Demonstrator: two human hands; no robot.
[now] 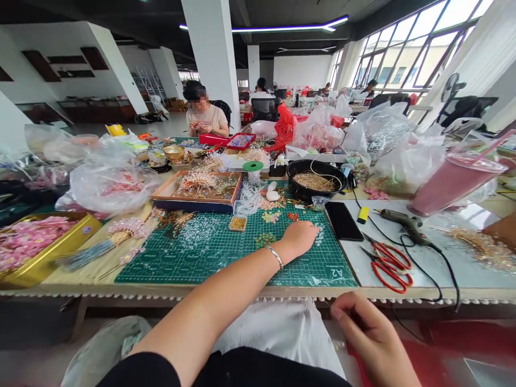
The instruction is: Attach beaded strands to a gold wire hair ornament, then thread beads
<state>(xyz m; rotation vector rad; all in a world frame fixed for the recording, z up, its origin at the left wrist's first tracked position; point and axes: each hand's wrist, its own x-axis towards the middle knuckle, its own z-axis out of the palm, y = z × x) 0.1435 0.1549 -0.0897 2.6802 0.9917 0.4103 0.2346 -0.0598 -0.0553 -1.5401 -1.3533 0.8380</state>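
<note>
My left hand [300,236] reaches out over the green cutting mat [209,258], knuckles up, fingertips down by a small heap of clear beads [320,234]; the fingers are hidden behind the back of the hand. A silver bracelet [276,256] sits on that wrist. Small piles of coloured beads [271,216] lie just beyond it. My right hand [365,330] rests low, below the table's front edge above my lap, fingers curled together with nothing visible in them.
A black phone [343,220], red scissors [389,263] and a corded glue gun [403,221] lie right of the mat. A black bowl [316,180], a shallow box of gold ornaments [197,191], a gold tin of pink flowers [40,242] and plastic bags crowd the table. A person works opposite.
</note>
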